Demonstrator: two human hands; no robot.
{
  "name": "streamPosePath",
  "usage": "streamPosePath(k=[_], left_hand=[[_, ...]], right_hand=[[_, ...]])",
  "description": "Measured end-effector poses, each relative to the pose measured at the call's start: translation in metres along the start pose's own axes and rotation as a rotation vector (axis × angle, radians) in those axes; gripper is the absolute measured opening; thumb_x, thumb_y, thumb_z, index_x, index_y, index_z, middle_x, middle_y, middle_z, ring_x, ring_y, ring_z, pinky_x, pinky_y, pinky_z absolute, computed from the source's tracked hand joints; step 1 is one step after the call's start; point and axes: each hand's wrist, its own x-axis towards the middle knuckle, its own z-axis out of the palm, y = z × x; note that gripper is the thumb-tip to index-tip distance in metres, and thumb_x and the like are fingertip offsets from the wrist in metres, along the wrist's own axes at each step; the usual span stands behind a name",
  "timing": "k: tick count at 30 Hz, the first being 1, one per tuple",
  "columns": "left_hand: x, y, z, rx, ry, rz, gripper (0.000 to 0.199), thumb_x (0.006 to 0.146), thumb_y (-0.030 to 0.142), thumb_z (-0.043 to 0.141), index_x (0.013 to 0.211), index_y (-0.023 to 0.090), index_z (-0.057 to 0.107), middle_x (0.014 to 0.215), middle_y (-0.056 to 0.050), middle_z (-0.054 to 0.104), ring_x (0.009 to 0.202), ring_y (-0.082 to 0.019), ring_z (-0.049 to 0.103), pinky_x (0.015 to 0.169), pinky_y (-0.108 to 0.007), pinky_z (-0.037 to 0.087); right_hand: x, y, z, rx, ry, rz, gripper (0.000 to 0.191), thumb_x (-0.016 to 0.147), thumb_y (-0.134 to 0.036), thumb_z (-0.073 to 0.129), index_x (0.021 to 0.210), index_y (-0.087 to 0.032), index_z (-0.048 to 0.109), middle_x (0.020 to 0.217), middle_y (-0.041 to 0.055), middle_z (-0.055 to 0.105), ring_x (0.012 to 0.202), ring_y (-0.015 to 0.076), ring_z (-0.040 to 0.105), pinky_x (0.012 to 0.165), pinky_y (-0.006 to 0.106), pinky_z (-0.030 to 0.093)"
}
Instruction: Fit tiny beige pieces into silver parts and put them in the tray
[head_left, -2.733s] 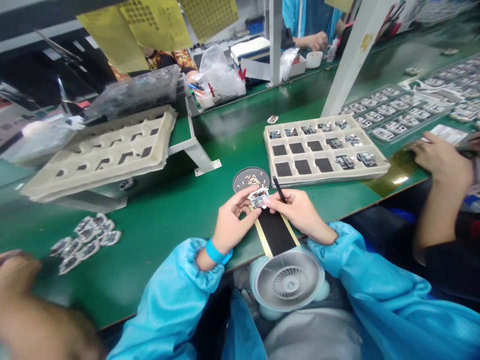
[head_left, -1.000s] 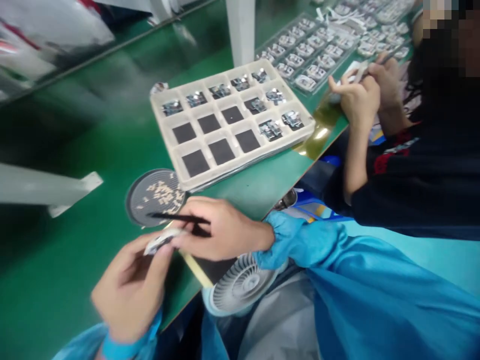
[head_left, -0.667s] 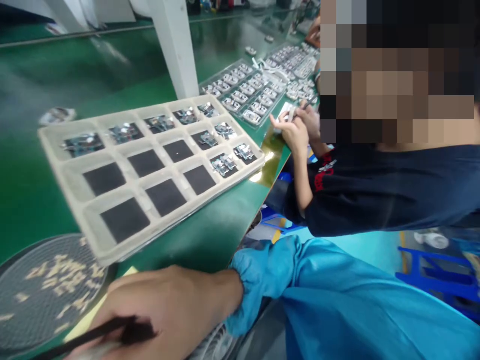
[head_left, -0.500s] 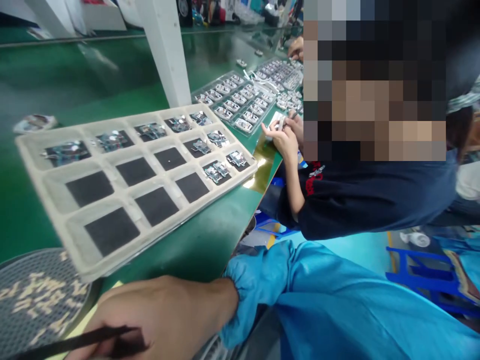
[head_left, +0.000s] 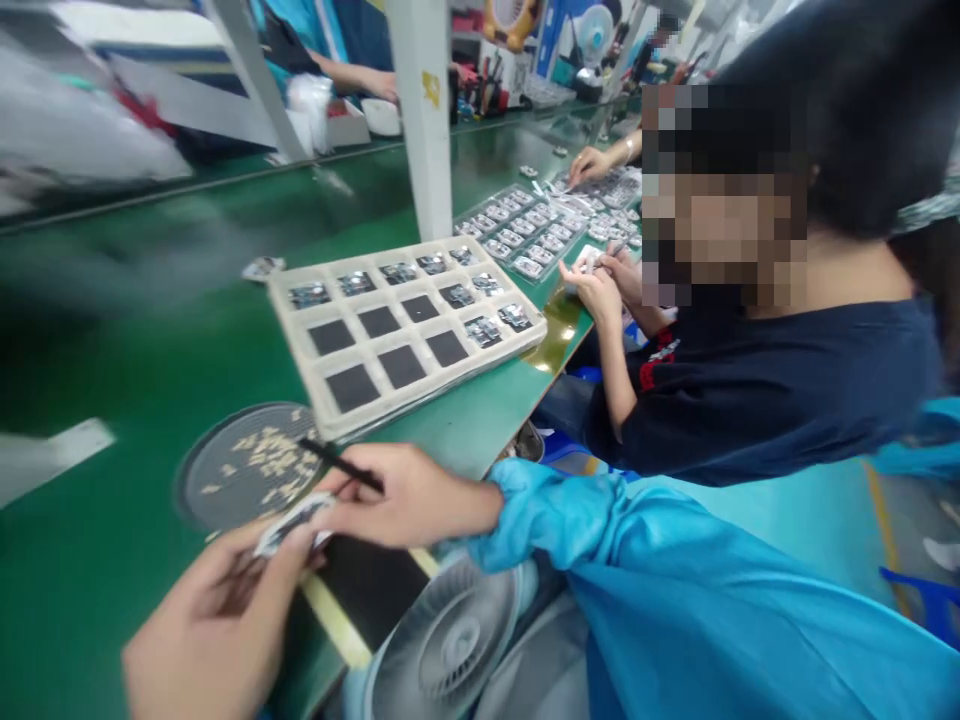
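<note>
My left hand (head_left: 217, 625) is closed round the edge of a small white-rimmed part (head_left: 296, 525), low at the left. My right hand (head_left: 412, 495) grips a slim black tool (head_left: 341, 465), whose end points up and left; its exact kind is unclear. The right fingertips also meet the white-rimmed part. Just behind both hands is a round grey dish (head_left: 196, 480) with many small beige pieces (head_left: 274, 455) scattered in it. Beneath the right hand lies a dark mat (head_left: 367, 585) with a yellow edge.
A cream compartment tray (head_left: 367, 408) holds small circuit assemblies (head_left: 397, 272) on some of its dark pads. Clear trays (head_left: 517, 225) of white parts lie beyond. A co-worker (head_left: 750, 390) sits at the right. A fan (head_left: 457, 640) stands by the table edge; a white post (head_left: 424, 130) rises behind.
My view has swung left and back. My left hand has come into sight with the white-rimmed part, and the right hand now meets it. The black tool is still in my right hand.
</note>
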Motion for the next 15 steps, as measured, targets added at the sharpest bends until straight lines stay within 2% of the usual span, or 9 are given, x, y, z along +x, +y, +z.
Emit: streamPosePath(k=[2,4,5,7,9,12,15], left_hand=[[-0.002,-0.001,0.000,0.005,0.013,0.064,0.017,0.076,0.047,0.075,0.087,0.034,0.075,0.078,0.006,0.078,0.067,-0.023,0.075,0.060,-0.033,0.060],[-0.006,0.000,-0.001,0.058,-0.011,0.214,0.016,0.080,0.041,0.074,0.091,0.029,0.075,0.082,0.003,0.078,0.070,-0.021,0.073,0.064,-0.031,0.057],[-0.008,0.001,-0.002,0.069,-0.037,0.280,0.015,0.083,0.037,0.071,0.093,0.026,0.075,0.084,0.001,0.078,0.073,-0.020,0.072,0.066,-0.030,0.056],[-0.010,0.003,-0.002,0.063,-0.062,0.346,0.012,0.087,0.031,0.068,0.093,0.023,0.074,0.086,-0.002,0.076,0.075,-0.019,0.069,0.069,-0.029,0.053],[-0.010,0.004,-0.002,0.047,-0.062,0.372,0.009,0.089,0.027,0.067,0.093,0.021,0.072,0.085,-0.002,0.075,0.073,-0.017,0.066,0.069,-0.028,0.051],[-0.009,0.003,-0.002,0.030,-0.048,0.371,0.008,0.089,0.024,0.066,0.095,0.021,0.072,0.086,-0.002,0.074,0.072,-0.016,0.062,0.070,-0.028,0.049],[-0.009,0.001,-0.002,0.017,-0.033,0.347,0.011,0.089,0.022,0.065,0.098,0.021,0.072,0.087,-0.003,0.074,0.073,-0.016,0.062,0.070,-0.028,0.049]], right_hand=[[-0.009,-0.012,-0.008,-0.112,-0.072,-0.073,0.035,0.071,-0.040,0.086,0.093,-0.017,0.071,0.081,-0.0025,0.066,0.071,0.0109,0.059,0.071,0.025,0.052],[-0.016,-0.022,-0.016,-0.264,-0.147,-0.137,0.038,0.075,-0.040,0.085,0.105,-0.018,0.072,0.093,0.0016,0.070,0.083,0.0151,0.064,0.078,0.028,0.053],[-0.017,-0.027,-0.020,-0.328,-0.097,-0.194,0.042,0.077,-0.040,0.084,0.111,-0.019,0.072,0.100,0.0037,0.071,0.091,0.0177,0.065,0.082,0.030,0.053],[-0.014,-0.034,-0.025,-0.428,-0.047,-0.322,0.026,0.092,-0.035,0.069,0.113,-0.020,0.072,0.108,0.0069,0.070,0.101,0.0197,0.065,0.092,0.034,0.052],[-0.009,-0.040,-0.026,-0.515,-0.065,-0.432,0.017,0.097,-0.031,0.063,0.106,-0.021,0.073,0.101,0.0069,0.070,0.097,0.0199,0.065,0.090,0.036,0.052],[-0.003,-0.043,-0.021,-0.596,-0.140,-0.547,0.010,0.093,-0.029,0.069,0.097,-0.021,0.072,0.090,0.0054,0.067,0.086,0.0197,0.063,0.079,0.035,0.053],[0.000,-0.040,-0.019,-0.643,-0.195,-0.616,0.010,0.091,-0.028,0.072,0.099,-0.022,0.073,0.087,0.0052,0.066,0.082,0.0197,0.063,0.074,0.035,0.053]])
